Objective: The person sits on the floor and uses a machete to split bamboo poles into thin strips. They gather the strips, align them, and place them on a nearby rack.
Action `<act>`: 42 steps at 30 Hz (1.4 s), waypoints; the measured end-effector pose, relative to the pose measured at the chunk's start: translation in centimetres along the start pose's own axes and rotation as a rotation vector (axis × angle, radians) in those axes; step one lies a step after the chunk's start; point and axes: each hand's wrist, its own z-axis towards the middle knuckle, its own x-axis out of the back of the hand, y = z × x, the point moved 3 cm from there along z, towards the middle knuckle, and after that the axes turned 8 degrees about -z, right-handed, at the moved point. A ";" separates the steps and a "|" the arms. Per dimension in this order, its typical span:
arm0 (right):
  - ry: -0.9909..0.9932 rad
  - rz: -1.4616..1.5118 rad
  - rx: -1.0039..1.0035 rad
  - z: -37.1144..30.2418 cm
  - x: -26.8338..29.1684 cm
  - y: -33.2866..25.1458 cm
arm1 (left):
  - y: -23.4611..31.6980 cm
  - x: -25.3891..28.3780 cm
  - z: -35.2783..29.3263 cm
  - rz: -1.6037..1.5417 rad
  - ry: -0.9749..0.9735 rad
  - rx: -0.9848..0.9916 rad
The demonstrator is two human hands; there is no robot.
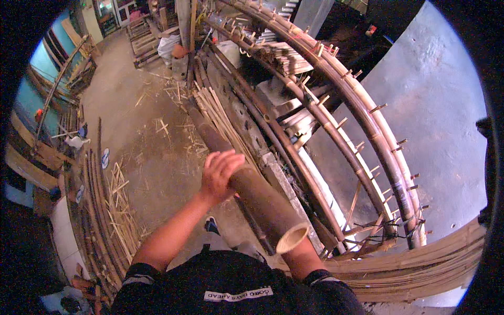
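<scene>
A thick brown bamboo pole slants away from my body, its pale hollow cut end close to my right side. My left hand lies over the pole from the left, its fingers curved across the top. From the lower right, my right forearm passes under the near end of the pole. The pole hides my right hand, so its fingers cannot be made out. Thin split bamboo strips lie along the pole's right side.
To the right stand long curved bamboo rails with short pegs sticking out. Flattened bamboo spans the lower right. Dark poles and loose strips lie on the left of the littered floor. Stacked wood stands farther off.
</scene>
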 end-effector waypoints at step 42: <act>1.687 -2.279 0.339 13.6 14.1 -53.0 | -10.6 25.9 7.6 -0.182 1.042 0.081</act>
